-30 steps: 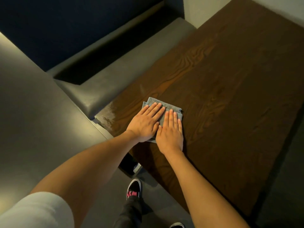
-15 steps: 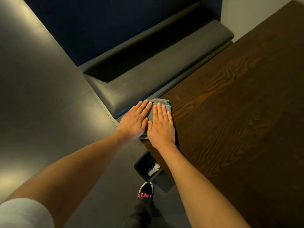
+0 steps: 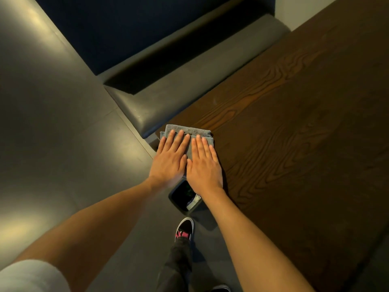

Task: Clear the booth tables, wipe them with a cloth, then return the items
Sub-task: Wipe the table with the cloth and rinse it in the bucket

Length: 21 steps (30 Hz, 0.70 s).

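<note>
Both hands flat on the folded cloth at the counter corner by the bench seat — left hand and right hand spread, fingers straight, pressing. Soft, limp fabric; likely bunches unless palmed flat. Since a second ago it has slid from further in to the very corner — bin now visible below.

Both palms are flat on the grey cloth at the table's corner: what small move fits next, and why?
Probably slide the grey cloth back along the wooden table, away from the corner. The left hand and right hand press it flat at the very corner beside the bench seat, above a small bin, so little tabletop remains that way.
</note>
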Tool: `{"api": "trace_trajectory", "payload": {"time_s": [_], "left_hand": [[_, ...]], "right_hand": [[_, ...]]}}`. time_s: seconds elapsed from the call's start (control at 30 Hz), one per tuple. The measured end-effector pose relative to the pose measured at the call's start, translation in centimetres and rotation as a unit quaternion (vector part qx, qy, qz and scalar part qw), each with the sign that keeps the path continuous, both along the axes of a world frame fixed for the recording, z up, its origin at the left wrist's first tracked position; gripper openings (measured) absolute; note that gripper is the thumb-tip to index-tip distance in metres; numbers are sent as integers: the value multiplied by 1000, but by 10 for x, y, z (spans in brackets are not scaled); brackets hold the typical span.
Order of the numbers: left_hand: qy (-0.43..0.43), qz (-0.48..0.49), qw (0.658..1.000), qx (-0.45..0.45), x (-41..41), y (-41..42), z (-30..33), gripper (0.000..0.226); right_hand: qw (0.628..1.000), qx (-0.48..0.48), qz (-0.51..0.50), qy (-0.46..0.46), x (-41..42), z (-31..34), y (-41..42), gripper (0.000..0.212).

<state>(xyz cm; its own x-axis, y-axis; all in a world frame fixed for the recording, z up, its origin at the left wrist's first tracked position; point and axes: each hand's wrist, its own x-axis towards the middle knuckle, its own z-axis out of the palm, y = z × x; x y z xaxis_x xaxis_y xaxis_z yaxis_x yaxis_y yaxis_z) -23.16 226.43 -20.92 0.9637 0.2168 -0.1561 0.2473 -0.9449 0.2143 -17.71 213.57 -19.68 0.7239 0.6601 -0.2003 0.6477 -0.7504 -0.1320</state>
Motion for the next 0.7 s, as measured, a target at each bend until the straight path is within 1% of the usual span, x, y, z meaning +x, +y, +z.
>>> {"api": "trace_trajectory", "payload": {"time_s": [0.17, 0.3, 0.43, 0.53, 0.7], "left_hand": [[-1, -22, 1000, 7, -15, -52, 2, 75], [10, -45, 999, 20, -26, -92, 2, 66], [7, -71, 997, 15, -40, -138, 5, 65], [11, -91, 996, 16, -52, -176, 3, 64], [17, -126, 992, 23, -69, -235, 3, 64]], "right_hand": [[1000, -7, -20, 0, -21, 2, -52, 63], [999, -7, -44, 3, -39, 3, -95, 62], [998, -7, -67, -5, -60, 2, -143, 62], [995, -3, -98, -5, -78, 1, -183, 67], [991, -9, -131, -8, -105, -2, -243, 66]]}}
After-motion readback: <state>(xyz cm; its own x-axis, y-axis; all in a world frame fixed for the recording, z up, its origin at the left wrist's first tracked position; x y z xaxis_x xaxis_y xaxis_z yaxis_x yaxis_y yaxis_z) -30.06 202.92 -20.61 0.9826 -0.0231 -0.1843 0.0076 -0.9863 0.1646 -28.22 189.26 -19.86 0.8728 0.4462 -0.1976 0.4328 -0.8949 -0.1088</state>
